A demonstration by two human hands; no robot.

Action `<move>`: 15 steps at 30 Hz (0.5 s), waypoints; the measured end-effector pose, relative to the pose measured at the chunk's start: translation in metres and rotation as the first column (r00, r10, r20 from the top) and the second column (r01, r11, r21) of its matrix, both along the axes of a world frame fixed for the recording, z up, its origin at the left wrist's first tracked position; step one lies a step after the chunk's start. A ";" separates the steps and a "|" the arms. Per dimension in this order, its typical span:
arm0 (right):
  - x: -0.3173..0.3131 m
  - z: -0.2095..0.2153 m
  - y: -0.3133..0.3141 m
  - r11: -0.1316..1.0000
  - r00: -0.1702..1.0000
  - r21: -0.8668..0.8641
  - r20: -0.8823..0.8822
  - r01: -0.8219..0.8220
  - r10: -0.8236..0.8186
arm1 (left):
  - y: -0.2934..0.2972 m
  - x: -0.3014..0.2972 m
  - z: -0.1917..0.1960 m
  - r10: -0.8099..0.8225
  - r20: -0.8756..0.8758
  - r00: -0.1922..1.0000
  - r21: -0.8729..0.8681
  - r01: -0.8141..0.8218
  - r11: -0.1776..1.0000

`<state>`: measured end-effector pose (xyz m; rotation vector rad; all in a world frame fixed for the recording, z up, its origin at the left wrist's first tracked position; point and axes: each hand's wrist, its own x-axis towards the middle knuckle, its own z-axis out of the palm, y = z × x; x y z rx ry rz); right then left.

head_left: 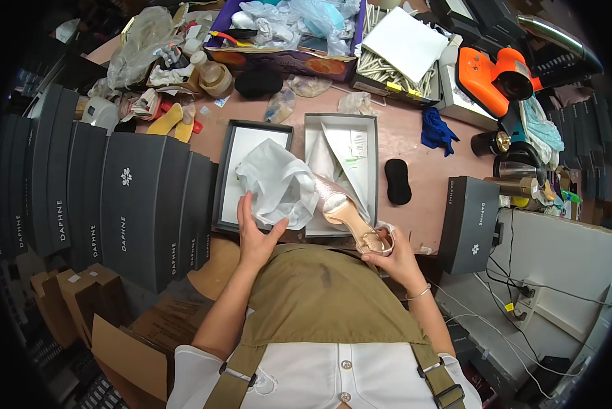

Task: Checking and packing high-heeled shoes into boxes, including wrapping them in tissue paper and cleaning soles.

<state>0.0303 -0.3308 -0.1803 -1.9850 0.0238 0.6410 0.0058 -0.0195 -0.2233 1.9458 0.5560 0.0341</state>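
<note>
**Two bare hands, one metallic-toned shoe, one crumpled wrap**

Left hand: forearm rising from the lower edge and leaning slightly inward; palm largely hidden. Fingers pointing away from the body, thumb angled off to the right, a broad gap between them. Both meet the near edge of a white translucent wrap; whether they pinch it or merely support it cannot be told.

Right hand: forearm slanting up and inward from the lower right, thin bracelet at the wrist. Fingers curled, thumb opposed, closed on the heel end of the shoe.

Shoe: extends from the right hand away and to the left, insole facing up, glittery pinkish toe beside the wrap. Its front part lies above the right-hand tray; clear film shows about the heel end.

Wrap: directly beyond the left hand, bunched, above the left-hand tray and reaching over toward the other.

Left-hand tray: beyond the left hand, dark rim, white interior.

Right-hand tray: beyond and left of the right hand, dark rim, pale sheets inside.

Black oval object: beyond the right hand, on the pinkish tabletop.

Dark upright box: right of the right hand, apart from it.

Dark box row: left of the left hand, well apart.
</note>
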 end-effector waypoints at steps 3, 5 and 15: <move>-0.003 0.000 0.002 0.996 0.990 0.054 0.117 0.076 -0.082 | -0.007 -0.003 -0.043 0.387 0.086 0.918 -0.402 -0.324 0.857; -0.005 -0.008 0.001 0.998 0.905 0.026 0.422 0.052 -0.058 | -0.009 0.006 -0.026 0.559 0.119 0.820 -0.508 -0.434 0.744; -0.012 0.002 -0.011 0.937 0.980 0.285 0.037 -0.200 0.198 | 0.026 0.004 0.025 0.054 0.403 0.914 0.344 -0.205 0.916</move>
